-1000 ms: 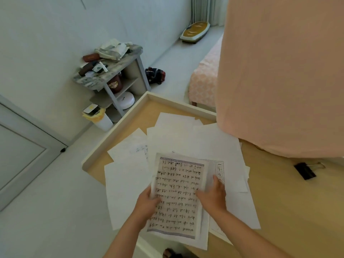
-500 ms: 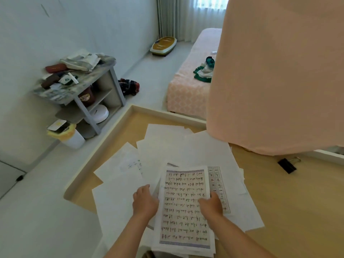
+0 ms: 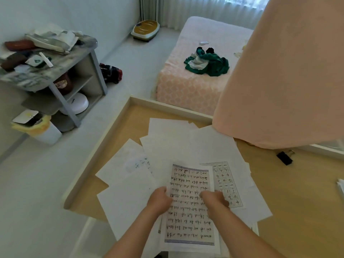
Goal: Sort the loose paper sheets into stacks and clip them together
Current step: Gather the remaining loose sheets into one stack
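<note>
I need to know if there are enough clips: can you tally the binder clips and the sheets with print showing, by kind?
Black binder clip: 1
Handwritten lined sheet: 1
Grid-table sheet: 1
Sheet with faint blue marks: 1
Total: 4
Blank sheets overlap too much to count.

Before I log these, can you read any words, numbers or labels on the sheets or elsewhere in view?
Nothing can be quoted.
Top sheet: handwritten rows, too blurred to read.
Grid sheet under it: cell print too small.
Left sheet: faint marks, unreadable.
Dark bag on floor: white lettering, blurred.
Brown jar in shelf: label blurred.
</note>
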Demonstrator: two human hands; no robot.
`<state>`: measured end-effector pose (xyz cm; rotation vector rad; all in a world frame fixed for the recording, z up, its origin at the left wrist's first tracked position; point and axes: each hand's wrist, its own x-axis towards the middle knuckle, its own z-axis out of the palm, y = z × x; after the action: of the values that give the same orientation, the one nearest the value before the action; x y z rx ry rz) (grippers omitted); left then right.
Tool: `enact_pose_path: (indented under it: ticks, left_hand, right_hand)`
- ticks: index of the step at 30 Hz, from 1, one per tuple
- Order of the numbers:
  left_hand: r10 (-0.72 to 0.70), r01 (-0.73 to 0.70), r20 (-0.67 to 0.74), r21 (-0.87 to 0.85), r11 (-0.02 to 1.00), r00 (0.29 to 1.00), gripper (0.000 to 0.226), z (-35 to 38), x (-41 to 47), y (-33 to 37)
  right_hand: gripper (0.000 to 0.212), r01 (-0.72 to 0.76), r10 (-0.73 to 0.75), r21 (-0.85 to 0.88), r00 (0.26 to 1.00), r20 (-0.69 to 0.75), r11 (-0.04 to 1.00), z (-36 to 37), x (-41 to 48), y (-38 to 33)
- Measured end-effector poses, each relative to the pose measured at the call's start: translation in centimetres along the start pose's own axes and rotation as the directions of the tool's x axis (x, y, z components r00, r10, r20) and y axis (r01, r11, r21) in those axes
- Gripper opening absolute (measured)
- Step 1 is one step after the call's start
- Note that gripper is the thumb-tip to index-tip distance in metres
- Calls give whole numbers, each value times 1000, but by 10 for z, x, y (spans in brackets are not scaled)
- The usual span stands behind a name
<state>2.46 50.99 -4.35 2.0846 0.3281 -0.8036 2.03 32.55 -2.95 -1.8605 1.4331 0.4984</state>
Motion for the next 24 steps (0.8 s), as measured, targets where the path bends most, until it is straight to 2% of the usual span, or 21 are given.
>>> enact_pose_path:
  ticks: [2, 5, 6, 9, 12, 14, 16, 18, 20, 22, 24]
  left_hand:
    - [54, -54, 30, 16, 998, 998, 2, -3, -2, -2]
    - [130, -131, 28, 44, 990, 991, 9, -7, -4, -5]
    - [144, -145, 15, 25, 989, 989, 16, -9, -6, -6]
    - [128, -129, -15, -210, 969, 992, 36, -20, -13, -5]
    - [45, -54, -30, -468, 882, 999, 37, -38, -13, -9]
    - [13, 7, 28, -608, 794, 1000, 39, -53, -10, -17]
    - [30, 33, 85, -652, 758, 996, 45, -63, -10, -22]
    - [59, 20, 129, -539, 842, 990, 43, -65, -13, -23]
    - [110, -63, 147, -291, 955, 983, 39, -62, -13, -25]
    - [204, -202, -12, 74, 977, 979, 33, -64, -9, -31]
    - [273, -168, -234, 388, 906, 933, 44, -80, -6, -39]
  right_hand:
    - [73, 12, -12, 14, 999, -30, 1000, 0, -5, 1]
    - [92, 26, -25, 58, 999, -20, 998, 1, -5, -2]
    - [91, 26, -26, 89, 1000, -1, 996, 3, -3, -2]
    - [71, 70, -76, 103, 996, 54, 992, 6, -5, -4]
    - [46, 210, -209, -29, 978, 19, 977, 5, -7, -8]
    - [57, 288, -300, 99, 946, 126, 952, 2, -9, -12]
    - [70, 296, -345, 217, 907, 243, 930, 1, -16, -16]
    - [64, 305, -347, 178, 891, 292, 935, 2, -21, -18]
    - [45, 315, -327, 87, 890, 317, 945, 7, -22, -17]
    - [34, 360, -345, 3, 894, 286, 933, 9, -24, -17]
    - [39, 399, -378, -52, 897, 229, 915, 9, -21, -16]
